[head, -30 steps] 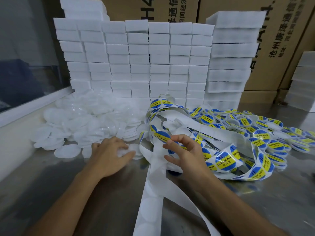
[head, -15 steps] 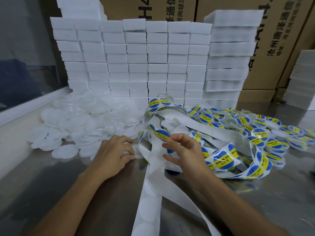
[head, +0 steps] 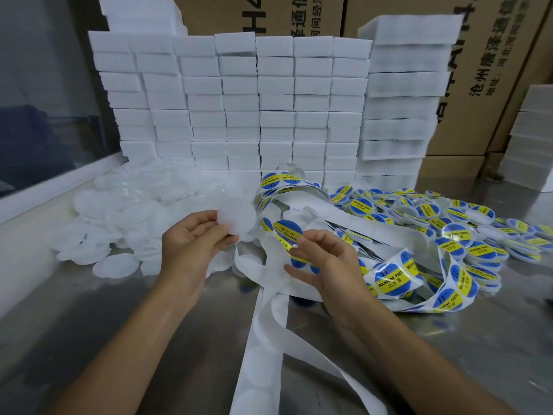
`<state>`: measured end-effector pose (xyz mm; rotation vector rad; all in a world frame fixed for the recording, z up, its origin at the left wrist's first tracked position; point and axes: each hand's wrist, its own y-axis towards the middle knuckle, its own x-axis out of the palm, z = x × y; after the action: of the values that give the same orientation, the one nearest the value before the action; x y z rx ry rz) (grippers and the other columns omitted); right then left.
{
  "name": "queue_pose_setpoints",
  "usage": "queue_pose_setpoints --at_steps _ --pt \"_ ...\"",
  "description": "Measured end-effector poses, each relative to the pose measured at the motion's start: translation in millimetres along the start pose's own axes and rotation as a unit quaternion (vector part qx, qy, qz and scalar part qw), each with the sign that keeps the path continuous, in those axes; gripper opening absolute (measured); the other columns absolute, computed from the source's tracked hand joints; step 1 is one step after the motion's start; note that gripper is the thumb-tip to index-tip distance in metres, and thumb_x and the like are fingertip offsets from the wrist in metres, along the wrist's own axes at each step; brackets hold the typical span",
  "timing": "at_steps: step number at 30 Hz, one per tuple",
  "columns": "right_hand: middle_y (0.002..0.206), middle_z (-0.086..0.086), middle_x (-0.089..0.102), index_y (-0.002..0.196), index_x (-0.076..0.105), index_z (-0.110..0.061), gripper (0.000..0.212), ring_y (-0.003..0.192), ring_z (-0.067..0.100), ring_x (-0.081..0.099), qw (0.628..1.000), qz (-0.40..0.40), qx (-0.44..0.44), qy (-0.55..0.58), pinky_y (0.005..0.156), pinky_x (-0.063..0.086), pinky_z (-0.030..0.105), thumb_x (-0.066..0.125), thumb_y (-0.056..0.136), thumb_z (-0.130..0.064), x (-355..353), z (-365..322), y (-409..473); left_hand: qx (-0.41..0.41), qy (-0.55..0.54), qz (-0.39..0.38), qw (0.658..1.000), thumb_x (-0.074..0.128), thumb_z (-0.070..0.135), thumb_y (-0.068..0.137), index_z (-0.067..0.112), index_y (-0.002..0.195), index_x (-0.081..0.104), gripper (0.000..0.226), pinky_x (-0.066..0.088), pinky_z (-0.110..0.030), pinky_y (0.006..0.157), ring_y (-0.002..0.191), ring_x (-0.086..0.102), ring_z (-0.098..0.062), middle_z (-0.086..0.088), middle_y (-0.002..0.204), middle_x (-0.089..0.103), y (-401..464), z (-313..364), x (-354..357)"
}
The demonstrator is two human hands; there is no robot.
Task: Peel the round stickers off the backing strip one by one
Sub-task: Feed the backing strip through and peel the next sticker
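A long white backing strip (head: 263, 348) winds across the steel table, its far loops carrying round blue-and-yellow stickers (head: 389, 278). My left hand (head: 191, 241) holds a clear round plastic lid (head: 236, 217) up by its edge. My right hand (head: 321, 259) pinches a round blue-and-yellow sticker (head: 287, 232) between thumb and forefinger, just right of the lid. Whether that sticker is fully off the strip is hard to tell.
A heap of clear lids (head: 125, 217) lies at the left. Several lids with stickers on them (head: 466, 232) are piled at the right. Stacks of white foam blocks (head: 254, 109) wall off the back, with cardboard boxes (head: 493, 70) behind them.
My left hand has picked a clear lid out of the heap and raised it. My right hand has lifted a sticker up toward the lid.
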<state>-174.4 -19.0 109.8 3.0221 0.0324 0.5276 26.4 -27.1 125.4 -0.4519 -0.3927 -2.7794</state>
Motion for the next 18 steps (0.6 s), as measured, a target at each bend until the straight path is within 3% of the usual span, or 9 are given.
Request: queue_pose_setpoints --at_steps 5,9,14,18 --pt "0.072 0.002 0.069 0.073 0.078 -0.019 0.018 0.064 0.011 0.062 0.999 0.018 -0.018 0.035 0.069 0.056 0.026 0.071 0.086 -0.009 -1 -6 1 -0.063 -0.071 -0.039 0.995 0.067 -0.006 0.08 0.001 0.094 0.068 0.015 0.058 -0.024 0.067 0.073 0.074 -0.021 -0.011 0.081 0.076 -9 -4 12" --pt "0.075 0.002 0.072 0.076 0.079 -0.019 0.011 0.064 0.01 0.062 0.999 0.01 -0.033 0.002 0.067 0.053 0.024 0.075 0.083 -0.012 -1 -7 1 -0.085 -0.076 -0.058 0.992 0.074 -0.001 0.067 0.0 0.091 0.07 0.024 0.058 -0.024 0.064 0.072 0.074 -0.022 -0.013 0.081 0.076 -12 -10 14" --pt "0.087 0.01 0.077 0.083 0.079 -0.017 0.004 0.079 0.022 0.068 0.997 0.019 -0.046 -0.057 0.078 0.056 0.035 0.078 0.08 -0.015 2 -2 -1 -0.1 -0.061 -0.093 0.989 0.079 0.01 0.053 0.003 0.086 0.073 0.034 0.058 -0.025 0.062 0.076 0.074 -0.026 -0.02 0.086 0.075 -18 -11 19" --pt "0.085 0.01 0.077 0.084 0.079 -0.015 0.004 0.071 0.015 0.065 0.997 0.019 -0.053 -0.057 0.068 0.055 0.024 0.078 0.08 -0.013 3 -2 -1 -0.104 -0.053 -0.098 0.988 0.078 0.008 0.054 0.0 0.091 0.071 0.038 0.058 -0.024 0.061 0.071 0.074 -0.025 -0.02 0.085 0.075 -19 -11 21"
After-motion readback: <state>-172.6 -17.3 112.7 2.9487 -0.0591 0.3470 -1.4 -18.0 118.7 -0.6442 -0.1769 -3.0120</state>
